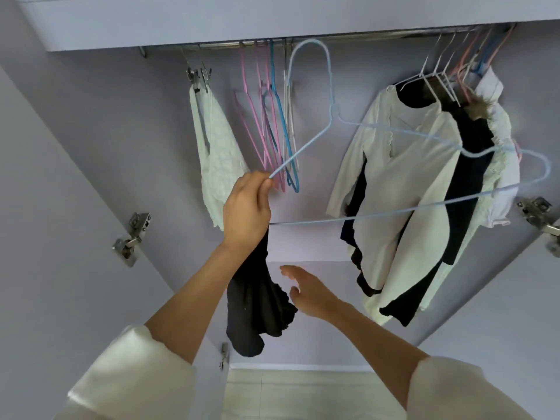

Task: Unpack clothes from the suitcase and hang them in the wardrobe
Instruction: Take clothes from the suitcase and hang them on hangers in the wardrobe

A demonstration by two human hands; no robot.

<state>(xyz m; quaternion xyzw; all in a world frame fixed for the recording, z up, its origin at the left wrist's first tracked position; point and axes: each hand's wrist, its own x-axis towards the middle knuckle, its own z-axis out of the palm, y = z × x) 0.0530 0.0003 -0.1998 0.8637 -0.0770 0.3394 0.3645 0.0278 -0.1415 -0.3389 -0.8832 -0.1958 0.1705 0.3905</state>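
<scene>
The left hand (246, 207) grips one end of a pale blue hanger (330, 116) together with a black garment (257, 304) that hangs below it; the right hand (306, 291), fingers loose and holding nothing, reaches toward that garment; above the hanger runs the wardrobe rail (348, 36), carrying empty hangers (272, 122) and white and black clothes (403, 183) to the hanger's right

Matt coated-wire hanger (394, 128), soft black cloth garment (257, 301), shiny metal rail (363, 36).
</scene>
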